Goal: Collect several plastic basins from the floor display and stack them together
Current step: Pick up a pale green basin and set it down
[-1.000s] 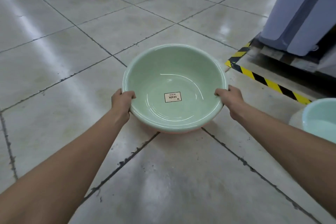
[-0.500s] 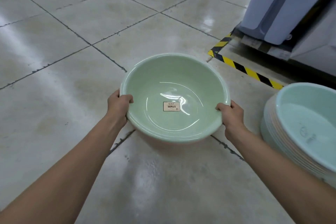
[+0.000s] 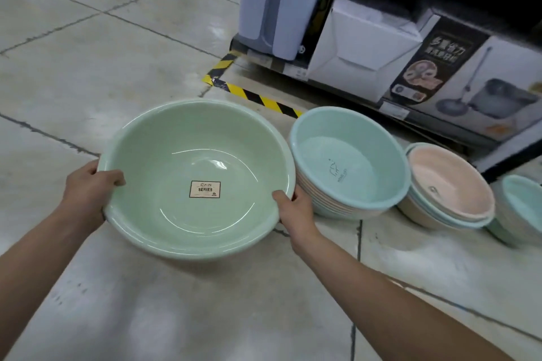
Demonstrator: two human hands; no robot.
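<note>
I hold a large pale green basin (image 3: 176, 155) with a small label in its bottom, above the tiled floor. My left hand (image 3: 88, 187) grips its left rim, thumb inside. My right hand (image 3: 294, 206) grips its right rim. Just right of it, on the floor, stands a stack of several basins topped by a light blue basin (image 3: 346, 161). Further right is a lower stack topped by a pink basin (image 3: 451, 184), and another blue basin (image 3: 522, 208) is cut off at the frame edge.
Behind the stacks runs a display pallet edged by yellow-black hazard tape (image 3: 258, 98). On it stand a tall pale grey-blue bin (image 3: 272, 6), a white box (image 3: 360, 47) and a mop-bucket carton (image 3: 481, 79). Bare tiled floor (image 3: 88, 53) spreads to the left and front.
The view has swung right and the green basin has come right with both hands, ending up beside the blue-topped stack. The pink stack and the cartons have come into view.
</note>
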